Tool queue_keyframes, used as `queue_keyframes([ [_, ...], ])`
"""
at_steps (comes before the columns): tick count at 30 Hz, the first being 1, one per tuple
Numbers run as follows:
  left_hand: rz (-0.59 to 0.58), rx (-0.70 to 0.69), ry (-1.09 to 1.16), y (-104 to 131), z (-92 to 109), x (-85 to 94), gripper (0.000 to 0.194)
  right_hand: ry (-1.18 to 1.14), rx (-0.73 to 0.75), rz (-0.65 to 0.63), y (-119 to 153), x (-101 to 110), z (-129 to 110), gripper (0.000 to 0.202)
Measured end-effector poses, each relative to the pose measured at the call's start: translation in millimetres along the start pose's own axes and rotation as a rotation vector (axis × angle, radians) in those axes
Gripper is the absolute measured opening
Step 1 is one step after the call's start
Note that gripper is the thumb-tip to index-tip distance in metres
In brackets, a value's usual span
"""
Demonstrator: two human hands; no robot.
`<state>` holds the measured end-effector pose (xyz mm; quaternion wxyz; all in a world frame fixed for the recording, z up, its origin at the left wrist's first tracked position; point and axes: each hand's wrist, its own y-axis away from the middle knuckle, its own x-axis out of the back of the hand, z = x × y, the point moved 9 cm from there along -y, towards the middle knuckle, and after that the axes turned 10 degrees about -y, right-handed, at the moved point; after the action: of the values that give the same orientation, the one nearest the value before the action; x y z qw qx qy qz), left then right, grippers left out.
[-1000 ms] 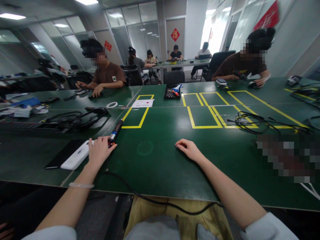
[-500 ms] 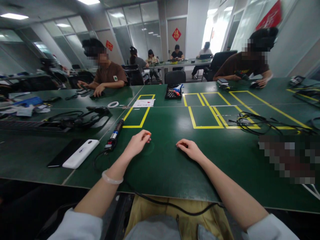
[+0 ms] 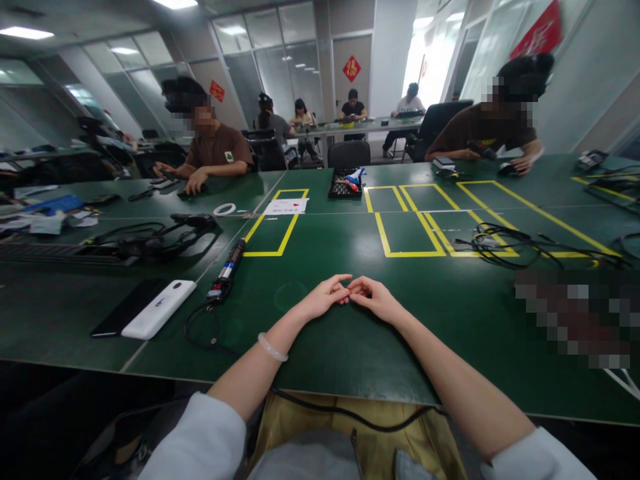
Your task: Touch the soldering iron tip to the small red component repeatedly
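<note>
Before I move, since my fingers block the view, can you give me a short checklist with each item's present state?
1. Left hand and right hand together: ok, they meet above the table.
2. Small orange thing in sight: ok, though mostly hidden between the fingers.
3. Which hand grips it: cannot tell.
4. Cylindrical tool clear of both hands: ok, it lies off to the left.
5. White device clear of the left arm: ok, a gap shows.
6. Black cable kept up on the table: not ok, it droops below the near edge.
</note>
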<state>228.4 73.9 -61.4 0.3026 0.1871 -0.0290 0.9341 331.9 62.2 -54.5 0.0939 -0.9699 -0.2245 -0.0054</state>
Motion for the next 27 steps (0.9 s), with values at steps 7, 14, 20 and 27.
queue_keyframes([
  [7, 0.033, 0.032, -0.008, 0, -4, 2.3, 0.039, 0.072, 0.043, 0.062, 0, 4, -2, 0.017],
  [14, 0.067, 0.015, 0.033, -1, -7, 6.3, 0.032, 0.169, 0.107, 0.119, 1, 8, -6, 0.016],
  [20, 0.119, -0.024, -0.051, 1, -4, 9.9, 0.029, 0.184, 0.087, 0.124, 0, 9, -2, 0.015],
  [27, 0.131, -0.038, -0.099, 1, 0, 7.0, 0.024, 0.181, 0.070, 0.128, 0, 9, 0, 0.018],
])
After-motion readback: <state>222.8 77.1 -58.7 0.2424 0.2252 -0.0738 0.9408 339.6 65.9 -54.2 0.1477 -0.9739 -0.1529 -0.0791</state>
